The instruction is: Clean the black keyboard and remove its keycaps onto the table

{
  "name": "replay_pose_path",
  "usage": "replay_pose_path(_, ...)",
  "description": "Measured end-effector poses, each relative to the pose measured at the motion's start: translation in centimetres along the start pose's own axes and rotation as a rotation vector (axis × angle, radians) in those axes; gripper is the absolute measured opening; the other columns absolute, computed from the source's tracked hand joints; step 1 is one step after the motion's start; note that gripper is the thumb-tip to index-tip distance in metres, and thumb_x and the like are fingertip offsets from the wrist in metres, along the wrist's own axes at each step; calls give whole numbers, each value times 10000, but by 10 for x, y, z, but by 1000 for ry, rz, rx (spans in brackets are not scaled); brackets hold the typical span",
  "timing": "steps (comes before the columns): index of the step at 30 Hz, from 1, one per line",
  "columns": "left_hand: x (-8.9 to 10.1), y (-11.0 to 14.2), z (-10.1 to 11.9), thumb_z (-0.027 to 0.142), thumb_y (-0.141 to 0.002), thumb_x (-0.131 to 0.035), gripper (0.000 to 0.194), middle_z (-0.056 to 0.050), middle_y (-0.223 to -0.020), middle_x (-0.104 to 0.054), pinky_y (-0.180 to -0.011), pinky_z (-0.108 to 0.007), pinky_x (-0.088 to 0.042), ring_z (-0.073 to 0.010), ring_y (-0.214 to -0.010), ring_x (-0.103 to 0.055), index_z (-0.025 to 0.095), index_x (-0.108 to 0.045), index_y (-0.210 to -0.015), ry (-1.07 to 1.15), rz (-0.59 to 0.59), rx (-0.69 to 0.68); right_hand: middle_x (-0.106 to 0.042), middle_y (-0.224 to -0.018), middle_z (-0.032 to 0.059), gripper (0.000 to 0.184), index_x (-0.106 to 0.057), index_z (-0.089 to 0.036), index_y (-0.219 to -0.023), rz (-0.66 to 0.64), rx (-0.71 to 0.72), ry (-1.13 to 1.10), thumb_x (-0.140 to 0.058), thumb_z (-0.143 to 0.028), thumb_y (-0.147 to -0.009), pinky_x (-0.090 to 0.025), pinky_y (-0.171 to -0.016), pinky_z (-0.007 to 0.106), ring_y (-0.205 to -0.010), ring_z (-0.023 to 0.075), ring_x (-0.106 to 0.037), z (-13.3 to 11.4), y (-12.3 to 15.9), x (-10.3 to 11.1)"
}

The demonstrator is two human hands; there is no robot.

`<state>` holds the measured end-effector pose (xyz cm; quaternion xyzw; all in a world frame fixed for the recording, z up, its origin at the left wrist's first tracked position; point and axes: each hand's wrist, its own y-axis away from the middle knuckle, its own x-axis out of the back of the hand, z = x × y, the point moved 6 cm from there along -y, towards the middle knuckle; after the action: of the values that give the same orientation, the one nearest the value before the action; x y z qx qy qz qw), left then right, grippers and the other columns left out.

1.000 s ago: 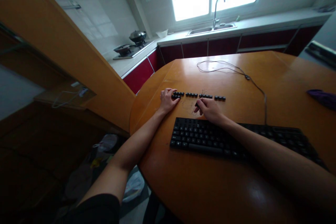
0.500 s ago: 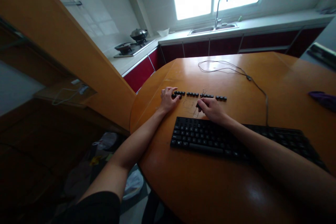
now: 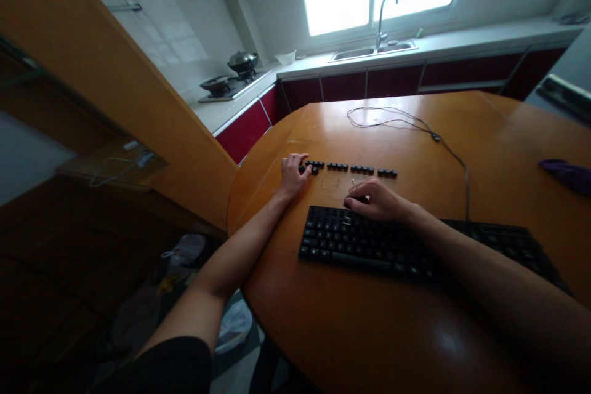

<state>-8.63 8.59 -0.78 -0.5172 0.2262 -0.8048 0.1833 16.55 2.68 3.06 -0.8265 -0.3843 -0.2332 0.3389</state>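
My left hand rests on the table at the left end of the line of black keycaps, its thumb and fingers apart around a few of them. Whether it touches those caps I cannot tell. My right hand is closed around a keycap puller, its handle mostly hidden by the fingers. The puller's thin wire ends reach down over the upper left keys of a black keyboard. Gaps without caps show along the keyboard's top row.
The keyboard's cable runs back across the wooden table and loops at the far side. A purple cloth lies at the right. Behind are a sink and a stove with pans.
My right hand has moved down and toward me with the puller, from beside the keycaps to over the keyboard. My left hand has stayed nearly in place.
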Motion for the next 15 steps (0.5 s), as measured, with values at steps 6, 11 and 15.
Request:
replay_pose_path(6, 1, 0, 0, 264, -898, -648, 317, -84, -1147, -651, -1000, -418, -428, -287, -1101, -550, 220, -658, -1212, 25, 18, -12, -580, -620, 3, 260, -633, -175, -642, -65, 84, 32, -538, -224, -879, -334, -573, 286, -552, 102, -432, -6, 1, -4)
replay_pose_path(11, 3, 0, 3, 242, -904, -633, 309, -84, -1142, -654, -1004, -419, -426, -283, -1105, -556, 220, -649, -1212, 33, 17, -21, -549, -555, -4, 349, -620, -176, -614, -23, -89, 13, -529, -305, -925, -329, -553, 278, -533, 104, -451, 7, -1, -6)
replay_pose_path(15, 9, 0, 11, 213, -897, -635, 301, -81, -1131, -669, -1001, -423, -430, -273, -1098, -568, 208, -651, -1198, 62, 25, -70, -667, -646, 28, 404, -672, -170, -707, -10, -233, -120, -469, -389, -979, -404, -581, 262, -577, 120, -557, 22, -3, -12)
